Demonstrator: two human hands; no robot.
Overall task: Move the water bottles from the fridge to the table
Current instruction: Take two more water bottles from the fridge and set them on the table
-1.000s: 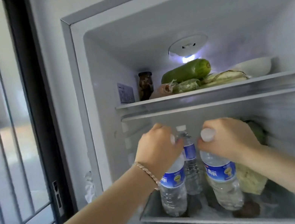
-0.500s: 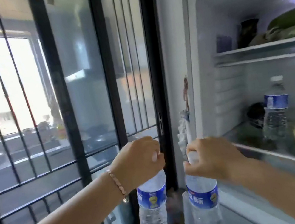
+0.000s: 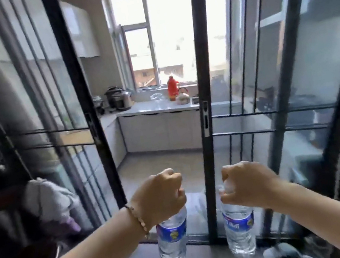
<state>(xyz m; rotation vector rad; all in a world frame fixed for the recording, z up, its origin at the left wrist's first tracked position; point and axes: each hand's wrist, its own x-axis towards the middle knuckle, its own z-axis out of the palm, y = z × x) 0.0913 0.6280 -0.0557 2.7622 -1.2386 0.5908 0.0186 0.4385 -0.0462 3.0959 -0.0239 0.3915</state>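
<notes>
The left hand [image 3: 161,195] and the right hand [image 3: 245,182] each close a full grip around a bottle neck; the left bottle [image 3: 172,239] and the right bottle [image 3: 239,230] hang below them.

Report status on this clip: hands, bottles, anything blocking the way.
Left hand and right hand each shut on a bottle neck. Left bottle, right bottle hanging upright, off the floor. Sliding door ahead, gap open.

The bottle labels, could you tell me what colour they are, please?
Blue, on both bottle labels; the head view shows it.

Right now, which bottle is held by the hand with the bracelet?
The left water bottle, gripped at its neck by the left hand; the right hand's wrist is bare.
</notes>
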